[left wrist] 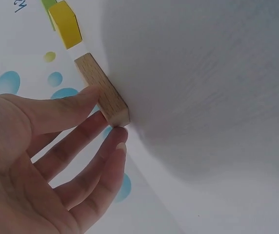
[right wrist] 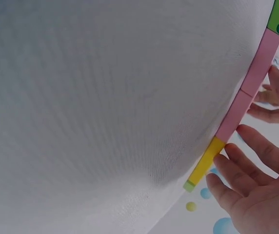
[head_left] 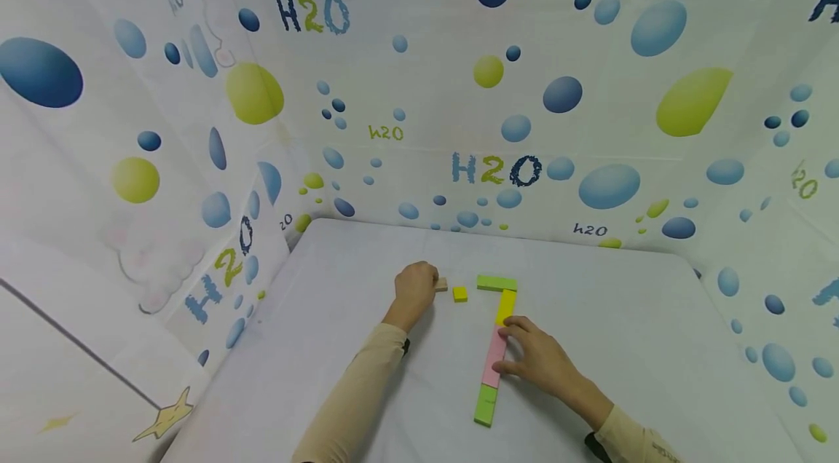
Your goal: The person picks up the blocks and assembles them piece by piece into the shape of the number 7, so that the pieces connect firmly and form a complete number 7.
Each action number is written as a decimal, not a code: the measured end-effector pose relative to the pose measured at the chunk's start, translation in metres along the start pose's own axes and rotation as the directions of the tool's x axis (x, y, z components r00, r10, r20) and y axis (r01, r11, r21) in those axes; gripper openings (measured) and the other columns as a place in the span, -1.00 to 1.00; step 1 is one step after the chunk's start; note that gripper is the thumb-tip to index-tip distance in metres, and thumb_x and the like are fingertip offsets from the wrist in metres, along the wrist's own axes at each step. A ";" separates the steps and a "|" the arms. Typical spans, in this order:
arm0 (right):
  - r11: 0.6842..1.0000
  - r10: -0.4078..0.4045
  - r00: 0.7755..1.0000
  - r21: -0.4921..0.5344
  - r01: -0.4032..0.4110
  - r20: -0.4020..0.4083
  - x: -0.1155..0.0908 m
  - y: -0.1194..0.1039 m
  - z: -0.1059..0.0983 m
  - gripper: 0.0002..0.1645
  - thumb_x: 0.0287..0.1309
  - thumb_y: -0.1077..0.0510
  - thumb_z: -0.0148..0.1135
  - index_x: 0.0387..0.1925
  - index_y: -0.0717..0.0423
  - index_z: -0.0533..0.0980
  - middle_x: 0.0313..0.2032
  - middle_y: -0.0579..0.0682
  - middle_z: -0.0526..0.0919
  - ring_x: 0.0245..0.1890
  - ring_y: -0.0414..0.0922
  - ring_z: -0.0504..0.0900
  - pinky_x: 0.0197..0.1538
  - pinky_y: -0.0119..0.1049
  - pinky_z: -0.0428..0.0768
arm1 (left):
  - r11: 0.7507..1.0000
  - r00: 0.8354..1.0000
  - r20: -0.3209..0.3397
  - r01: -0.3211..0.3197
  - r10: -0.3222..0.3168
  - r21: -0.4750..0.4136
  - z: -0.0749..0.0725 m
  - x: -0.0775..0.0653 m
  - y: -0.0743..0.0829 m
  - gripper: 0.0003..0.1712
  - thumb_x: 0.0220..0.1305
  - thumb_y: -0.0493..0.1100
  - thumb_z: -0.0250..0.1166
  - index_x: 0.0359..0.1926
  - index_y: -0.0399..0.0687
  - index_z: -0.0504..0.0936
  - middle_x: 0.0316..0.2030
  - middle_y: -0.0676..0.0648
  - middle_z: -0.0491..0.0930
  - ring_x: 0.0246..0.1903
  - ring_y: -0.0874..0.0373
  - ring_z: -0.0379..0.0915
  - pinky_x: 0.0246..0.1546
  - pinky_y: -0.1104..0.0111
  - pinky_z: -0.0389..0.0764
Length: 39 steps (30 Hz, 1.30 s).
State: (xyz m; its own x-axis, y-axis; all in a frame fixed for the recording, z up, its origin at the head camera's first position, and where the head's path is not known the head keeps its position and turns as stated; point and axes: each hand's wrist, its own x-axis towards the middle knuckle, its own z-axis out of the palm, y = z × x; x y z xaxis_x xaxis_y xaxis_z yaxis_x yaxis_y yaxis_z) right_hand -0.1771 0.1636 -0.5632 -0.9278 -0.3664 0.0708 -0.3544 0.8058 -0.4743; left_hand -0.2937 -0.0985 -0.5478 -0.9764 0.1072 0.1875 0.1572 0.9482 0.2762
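Note:
My left hand (head_left: 414, 292) pinches a plain wooden block (left wrist: 100, 85) between thumb and fingers, low at the tabletop. Just right of that block sits a small yellow block (head_left: 460, 294), apart from it. A line of blocks runs toward me: a green block (head_left: 496, 283) lies crosswise at the far end, then come a yellow block (head_left: 505, 307), two pink blocks (right wrist: 261, 61) and a nearer green block (head_left: 486, 405). Along the right side of this line, my right hand (head_left: 544, 357) touches the pink and yellow blocks with extended fingers.
A white cloth-covered table (head_left: 314, 317) lies under everything. Behind it and at the sides hang white curtains (head_left: 419, 84) printed with blue and green bubbles. At lower left there is a yellow star figure (head_left: 167, 416) on a dark line.

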 end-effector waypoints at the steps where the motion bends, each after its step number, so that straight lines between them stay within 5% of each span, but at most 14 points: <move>1: 1.000 -0.003 1.000 0.002 0.003 -0.001 0.000 0.000 0.000 -0.16 -0.10 -0.22 0.69 0.18 0.10 0.65 0.27 0.01 0.55 0.24 0.02 0.59 0.26 0.03 0.60 | 1.000 1.000 -0.001 0.000 0.000 -0.003 0.000 0.000 0.000 -0.88 0.32 -0.27 0.43 -0.20 0.00 0.88 -0.18 -0.04 0.80 -0.22 0.01 0.73 -0.27 0.15 0.77; 39: 1.000 -0.003 1.000 -0.005 0.003 -0.008 -0.001 0.002 0.001 -0.11 -0.10 -0.27 0.66 0.21 0.08 0.65 0.27 -0.03 0.56 0.25 -0.01 0.59 0.28 0.00 0.59 | 0.998 0.998 0.064 -0.004 0.008 -0.055 0.006 0.017 0.010 -0.81 0.32 -0.33 0.42 -0.14 0.00 0.88 -0.09 -0.06 0.79 -0.09 0.01 0.72 -0.15 0.15 0.76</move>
State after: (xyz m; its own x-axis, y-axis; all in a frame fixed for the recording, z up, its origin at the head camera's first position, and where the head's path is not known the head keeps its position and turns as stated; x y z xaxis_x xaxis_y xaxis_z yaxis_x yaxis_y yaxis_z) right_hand -0.1771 0.1652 -0.5657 -0.9275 -0.3655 0.0790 -0.3580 0.8072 -0.4694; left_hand -0.3094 -0.0860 -0.5475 -0.9826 0.1335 0.1292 0.1693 0.9298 0.3268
